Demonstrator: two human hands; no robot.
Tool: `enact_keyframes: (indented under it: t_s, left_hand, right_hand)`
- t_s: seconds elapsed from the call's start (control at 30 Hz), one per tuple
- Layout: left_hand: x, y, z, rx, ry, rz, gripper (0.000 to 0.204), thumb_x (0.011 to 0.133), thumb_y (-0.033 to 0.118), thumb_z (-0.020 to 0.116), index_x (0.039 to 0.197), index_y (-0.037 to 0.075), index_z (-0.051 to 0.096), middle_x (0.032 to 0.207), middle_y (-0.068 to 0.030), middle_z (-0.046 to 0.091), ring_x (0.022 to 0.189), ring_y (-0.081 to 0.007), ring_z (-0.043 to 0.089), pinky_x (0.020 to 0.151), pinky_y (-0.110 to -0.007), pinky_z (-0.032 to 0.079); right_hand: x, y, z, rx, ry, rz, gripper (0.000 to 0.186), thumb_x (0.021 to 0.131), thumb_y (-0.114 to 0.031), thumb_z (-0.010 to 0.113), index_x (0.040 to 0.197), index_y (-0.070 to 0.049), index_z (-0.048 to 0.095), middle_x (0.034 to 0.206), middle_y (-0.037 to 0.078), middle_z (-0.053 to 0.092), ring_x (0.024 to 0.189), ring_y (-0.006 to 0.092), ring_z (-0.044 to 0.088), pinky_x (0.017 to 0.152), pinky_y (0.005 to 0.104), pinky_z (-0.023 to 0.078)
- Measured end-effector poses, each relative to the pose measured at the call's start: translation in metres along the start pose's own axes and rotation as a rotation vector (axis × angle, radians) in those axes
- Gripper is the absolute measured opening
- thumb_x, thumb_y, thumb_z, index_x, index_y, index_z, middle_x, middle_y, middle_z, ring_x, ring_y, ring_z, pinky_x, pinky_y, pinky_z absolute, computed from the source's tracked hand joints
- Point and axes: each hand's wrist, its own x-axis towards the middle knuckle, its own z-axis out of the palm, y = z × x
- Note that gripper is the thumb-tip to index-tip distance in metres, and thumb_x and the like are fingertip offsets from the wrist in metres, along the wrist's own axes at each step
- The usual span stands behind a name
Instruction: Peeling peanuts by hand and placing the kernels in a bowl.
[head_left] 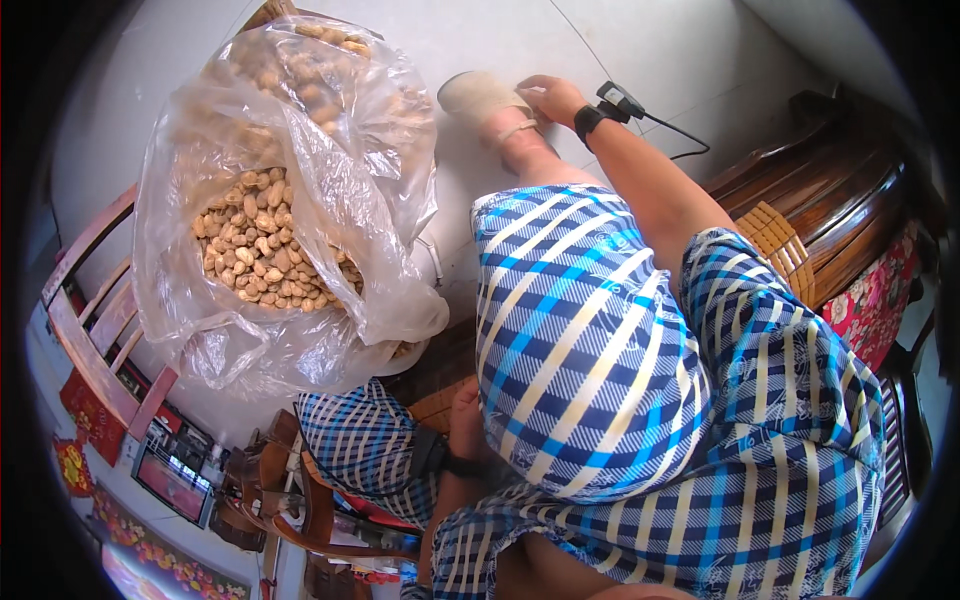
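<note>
My right hand (550, 100) reaches down to a beige slipper (470, 95) on my raised foot, its curled fingers gripping the slipper's edge. A black band is on that wrist. My left hand (465, 420) is low at the centre, curled and partly hidden beside my thigh in plaid shorts (585, 350); what it holds, if anything, is hidden. A large clear plastic bag (380, 290) to the left holds several unshelled peanuts (255, 230), with another bagged heap of peanuts behind it.
A black plug with a cable (620, 100) lies beyond my right wrist. Dark polished wooden furniture (820, 180) with a slatted mat (775, 250) and floral cloth (875, 295) is at right. A wooden chair (85, 330) and a screen (170, 480) are at left, over pale floor tiles (680, 50).
</note>
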Motion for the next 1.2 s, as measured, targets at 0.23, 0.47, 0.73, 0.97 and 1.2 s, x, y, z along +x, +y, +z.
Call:
enact_keyframes:
  t_s: [0.23, 0.47, 0.73, 0.97, 1.2]
  left_hand:
    - [0.001, 0.008, 0.011, -0.076, 0.041, -0.040, 0.020, 0.091, 0.009, 0.054, 0.106, 0.000, 0.063, 0.097, -0.0066, 0.069, 0.082, -0.0158, 0.067, 0.073, -0.027, 0.053]
    - [-0.002, 0.007, 0.014, -0.071, -0.041, 0.039, 0.023, 0.091, 0.010, 0.054, 0.110, 0.000, 0.062, 0.101, -0.0083, 0.068, 0.086, -0.0158, 0.066, 0.077, -0.028, 0.052]
    - [-0.042, 0.003, 0.039, 0.009, 0.001, 0.156, 0.014, 0.094, 0.018, 0.053, 0.096, 0.006, 0.059, 0.064, 0.0075, 0.045, 0.053, -0.0024, 0.039, 0.046, -0.017, 0.028]
    - [-0.094, -0.019, 0.029, 0.062, -0.253, 0.344, 0.020, 0.094, 0.020, 0.053, 0.100, 0.002, 0.060, 0.063, 0.0058, 0.041, 0.050, -0.0038, 0.036, 0.044, -0.018, 0.027]
    - [-0.167, -0.043, 0.020, 0.035, -0.335, 0.441, 0.022, 0.096, 0.020, 0.051, 0.101, 0.001, 0.060, 0.063, 0.0041, 0.039, 0.048, -0.0052, 0.034, 0.041, -0.018, 0.024]
  right_hand:
    - [0.016, 0.009, 0.011, -0.212, 0.209, -0.045, 0.029, 0.078, -0.031, 0.068, 0.098, -0.011, 0.067, 0.088, 0.013, 0.068, 0.081, 0.0214, 0.065, 0.075, 0.0311, 0.051]
    - [0.006, 0.042, -0.005, 0.116, 0.331, -0.044, 0.034, 0.082, -0.023, 0.066, 0.105, 0.001, 0.054, 0.071, 0.012, 0.063, 0.055, 0.0154, 0.060, 0.049, 0.0287, 0.049]
    - [-0.114, -0.029, -0.022, 0.686, 0.035, 0.163, 0.035, 0.094, -0.036, 0.051, 0.100, -0.002, 0.055, 0.078, 0.006, 0.060, 0.063, 0.0127, 0.056, 0.057, 0.0265, 0.049]
    - [-0.260, -0.122, -0.069, 1.107, -0.283, -0.146, 0.030, 0.098, -0.030, 0.047, 0.102, -0.002, 0.055, 0.076, -0.003, 0.043, 0.065, 0.0079, 0.041, 0.061, 0.0233, 0.042]
    - [-0.466, -0.218, -0.101, 1.005, -0.378, -0.527, 0.033, 0.097, -0.023, 0.050, 0.118, 0.002, 0.054, 0.094, 0.003, 0.057, 0.073, 0.0081, 0.049, 0.067, 0.0220, 0.045]
